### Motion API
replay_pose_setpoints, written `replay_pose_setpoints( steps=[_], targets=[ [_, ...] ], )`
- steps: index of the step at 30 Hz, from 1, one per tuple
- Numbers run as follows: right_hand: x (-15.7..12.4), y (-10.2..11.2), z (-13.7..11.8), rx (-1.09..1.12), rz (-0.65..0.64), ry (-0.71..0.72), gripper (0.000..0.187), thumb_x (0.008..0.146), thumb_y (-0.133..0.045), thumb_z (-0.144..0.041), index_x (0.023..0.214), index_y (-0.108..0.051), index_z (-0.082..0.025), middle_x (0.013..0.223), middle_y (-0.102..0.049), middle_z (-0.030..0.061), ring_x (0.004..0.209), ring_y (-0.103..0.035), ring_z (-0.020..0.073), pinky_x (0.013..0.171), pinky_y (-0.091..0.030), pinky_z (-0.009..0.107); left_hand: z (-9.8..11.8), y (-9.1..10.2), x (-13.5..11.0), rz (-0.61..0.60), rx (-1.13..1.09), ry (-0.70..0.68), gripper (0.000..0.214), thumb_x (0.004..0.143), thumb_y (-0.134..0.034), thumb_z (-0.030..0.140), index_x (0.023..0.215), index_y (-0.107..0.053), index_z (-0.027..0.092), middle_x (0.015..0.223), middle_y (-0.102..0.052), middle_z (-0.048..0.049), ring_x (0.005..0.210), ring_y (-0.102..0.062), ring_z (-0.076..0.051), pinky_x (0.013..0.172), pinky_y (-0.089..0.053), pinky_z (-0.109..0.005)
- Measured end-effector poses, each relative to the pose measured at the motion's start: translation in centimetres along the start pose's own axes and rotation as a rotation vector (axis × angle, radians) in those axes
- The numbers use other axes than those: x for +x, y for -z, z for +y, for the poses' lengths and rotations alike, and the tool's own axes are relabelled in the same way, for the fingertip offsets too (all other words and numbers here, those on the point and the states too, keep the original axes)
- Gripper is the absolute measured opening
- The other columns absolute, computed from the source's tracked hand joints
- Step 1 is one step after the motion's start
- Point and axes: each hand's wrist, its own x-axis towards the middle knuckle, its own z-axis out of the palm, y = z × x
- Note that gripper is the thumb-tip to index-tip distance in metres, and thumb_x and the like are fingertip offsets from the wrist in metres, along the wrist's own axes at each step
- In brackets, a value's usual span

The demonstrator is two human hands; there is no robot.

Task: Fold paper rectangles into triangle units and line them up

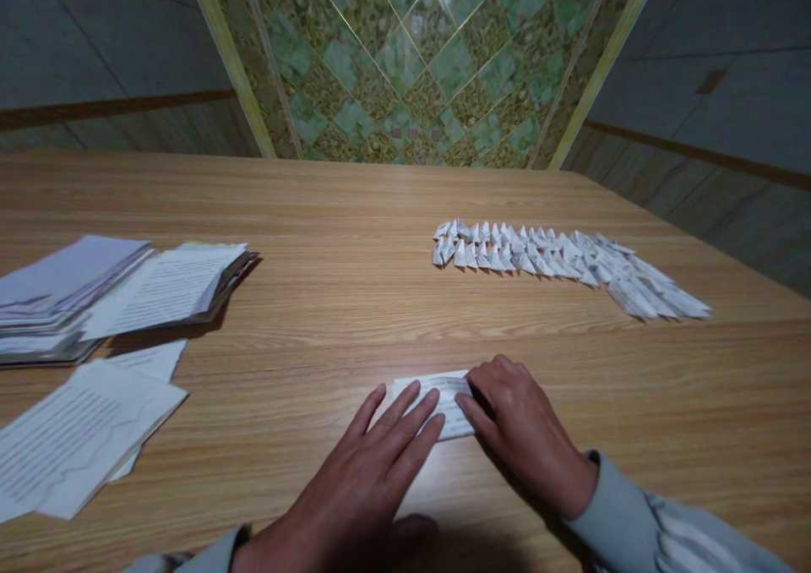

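Observation:
A small folded slip of printed paper [443, 391] lies on the wooden table [355, 302] near the front edge. My left hand [367, 480] lies flat on its left part, fingers stretched out and spread. My right hand [523, 429] presses on its right end with the fingers curled down on the paper. Both hands touch the slip; most of it is hidden under them.
A long row of several small folded paper pieces [557, 264] lies at the right middle of the table. Stacks of printed sheets [120, 290] sit at the left, with loose sheets [76, 438] in front of them. A tiled wall stands behind.

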Motion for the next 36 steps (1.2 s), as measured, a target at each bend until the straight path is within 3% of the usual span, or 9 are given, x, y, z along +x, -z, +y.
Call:
replay_pose_setpoints(
  steps=[5,13,22,36],
  targets=[
    [-0.07,-0.1,-0.12,-0.03,0.006,-0.016,0.015,0.092,-0.059,-0.017,0.077,-0.059,-0.017,0.074,-0.061,0.0043,0.074,-0.054,0.0214,0.069,-0.033,0.031,0.05,0.11,-0.02,-0.069,-0.044,0.024,0.1,0.078,-0.076,0.03,0.156,-0.015,0.022,0.161,-0.024,-0.0122,0.15,-0.017,-0.032,0.119,-0.018,-0.057],
    [0.09,0.15,-0.18,-0.037,-0.034,-0.027,0.015,0.093,-0.056,-0.016,0.077,-0.058,-0.018,0.074,-0.06,0.0046,0.073,-0.054,0.0209,0.068,-0.032,0.03,-0.02,0.38,0.04,-0.071,-0.09,0.012,0.102,0.078,-0.075,0.026,0.156,-0.009,0.023,0.161,-0.025,-0.0136,0.149,-0.017,-0.034,0.118,-0.019,-0.061],
    [0.12,0.15,-0.23,-0.055,-0.077,-0.008,0.017,0.096,-0.049,-0.015,0.08,-0.057,-0.017,0.077,-0.06,0.0057,0.074,-0.051,0.0213,0.069,-0.031,0.032,0.21,0.43,0.18,-0.057,-0.051,0.029,0.1,0.075,-0.078,0.029,0.155,-0.018,0.025,0.162,-0.022,-0.012,0.15,-0.015,-0.035,0.116,-0.022,-0.063],
    [0.38,0.13,-0.29,-0.075,-0.06,0.009,0.013,0.092,-0.053,-0.012,0.081,-0.058,-0.017,0.078,-0.063,0.0055,0.076,-0.054,0.0212,0.071,-0.033,0.031,0.04,0.29,0.13,-0.104,-0.067,0.039,0.1,0.078,-0.075,0.029,0.156,-0.012,0.025,0.162,-0.02,-0.0131,0.149,-0.015,-0.035,0.117,-0.021,-0.063]
  ],
)
